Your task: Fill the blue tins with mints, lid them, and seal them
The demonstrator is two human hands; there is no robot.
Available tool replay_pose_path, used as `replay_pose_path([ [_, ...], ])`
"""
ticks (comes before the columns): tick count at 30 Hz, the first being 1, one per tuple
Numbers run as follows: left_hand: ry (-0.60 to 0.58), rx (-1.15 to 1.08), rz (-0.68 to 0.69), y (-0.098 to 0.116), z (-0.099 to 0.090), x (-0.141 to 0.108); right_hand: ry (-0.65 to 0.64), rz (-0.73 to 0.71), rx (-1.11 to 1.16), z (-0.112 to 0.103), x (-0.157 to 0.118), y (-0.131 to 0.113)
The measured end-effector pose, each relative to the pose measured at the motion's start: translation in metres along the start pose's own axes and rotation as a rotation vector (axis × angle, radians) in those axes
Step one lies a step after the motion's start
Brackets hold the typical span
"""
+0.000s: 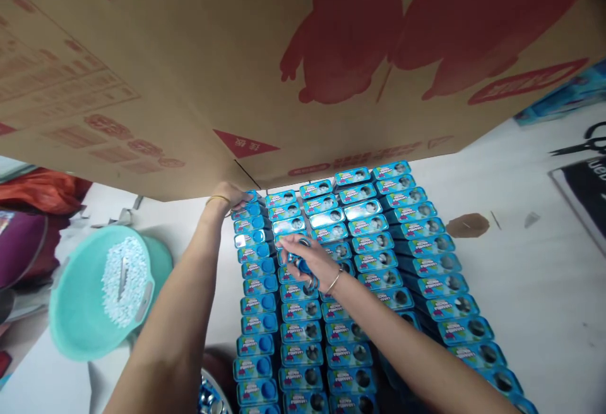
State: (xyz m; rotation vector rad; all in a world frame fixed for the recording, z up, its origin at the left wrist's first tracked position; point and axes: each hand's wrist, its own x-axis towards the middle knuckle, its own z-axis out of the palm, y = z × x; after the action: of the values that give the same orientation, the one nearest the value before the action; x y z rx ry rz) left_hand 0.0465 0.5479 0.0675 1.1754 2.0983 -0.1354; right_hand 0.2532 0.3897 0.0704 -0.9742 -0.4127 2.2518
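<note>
Rows of blue rectangular tins [375,242] with printed tops stand packed in several columns. In the leftmost column the tins have round blue caps [267,320] on top; in the other columns the round spots look dark or silvery, like openings. At the far end of that left column, my left hand [231,197] has its fingers closed at a blue cap on the last tin, partly hiding it. My right hand [307,261] is curled over the middle columns, holding several small round metal caps [303,266] with silver rims.
A large cardboard box [199,86] with red print rises just behind the tins. On the left stands a turquoise basin [71,300] with small white pieces. A container of shiny caps [211,398] is at the lower edge. Scissors [584,144] lie at the right.
</note>
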Motion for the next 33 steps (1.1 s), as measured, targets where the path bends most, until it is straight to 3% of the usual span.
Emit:
replay_pose_path([
  [4, -0.049, 0.209, -0.041, 0.009, -0.009, 0.004, 0.014, 0.027, -0.145, 0.004, 0.000, 0.000],
  [7, 0.001, 0.325, -0.015, 0.014, -0.013, -0.001, 0.028, 0.041, -0.211, 0.008, 0.000, 0.000],
  [10, 0.126, 0.371, 0.055, 0.017, -0.005, -0.024, 0.051, -0.059, -0.360, 0.007, 0.000, 0.002],
  [12, 0.160, 0.304, 0.188, 0.016, 0.010, -0.052, 0.119, -0.187, -0.510, 0.004, -0.001, 0.004],
  [14, 0.036, 0.103, 0.419, 0.013, 0.029, -0.087, 0.197, -0.307, -0.656, 0.000, 0.000, 0.005],
  [17, -0.305, -0.160, 0.571, 0.008, 0.054, -0.132, 0.245, -0.413, -0.786, -0.006, 0.000, 0.006],
  [20, -0.441, -0.359, 0.536, 0.006, 0.069, -0.151, 0.281, -0.397, -0.852, -0.012, -0.001, 0.007],
  [24, -0.539, -0.403, 0.448, 0.007, 0.073, -0.144, 0.374, -0.408, -0.841, -0.018, -0.005, 0.009],
  [26, -0.451, -0.390, 0.472, 0.010, 0.070, -0.132, 0.395, -0.410, -0.736, -0.020, -0.008, 0.008],
  [28, -0.208, -0.319, 0.504, 0.018, 0.064, -0.116, 0.385, -0.319, -0.546, -0.021, -0.011, 0.004],
  [31, 0.119, -0.044, 0.466, 0.039, 0.056, -0.088, 0.327, -0.141, -0.229, -0.022, -0.015, -0.007],
  [33, 0.178, 0.184, 0.413, 0.056, 0.053, -0.071, 0.268, -0.101, -0.089, -0.024, -0.018, -0.014],
])
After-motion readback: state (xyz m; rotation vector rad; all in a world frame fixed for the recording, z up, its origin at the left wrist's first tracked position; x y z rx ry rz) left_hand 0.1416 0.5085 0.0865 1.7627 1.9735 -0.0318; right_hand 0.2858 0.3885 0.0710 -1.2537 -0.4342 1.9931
